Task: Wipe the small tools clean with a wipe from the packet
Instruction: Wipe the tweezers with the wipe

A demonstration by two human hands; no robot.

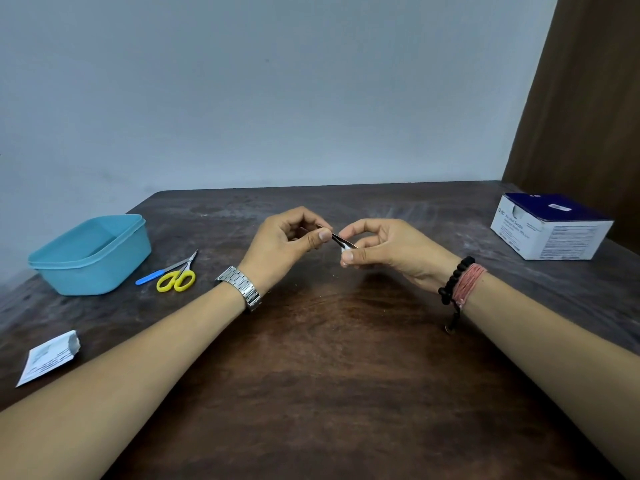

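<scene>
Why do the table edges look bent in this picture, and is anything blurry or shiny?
Head view: the wide-angle lens bows the table edges and stretches both forearms toward the corners. Light is soft and even, with only faint shadows under the blue tub and scissors. The bare wood in the middle shows a mild sheen. The small metal tool between the left hand and right hand is slightly soft.
</scene>
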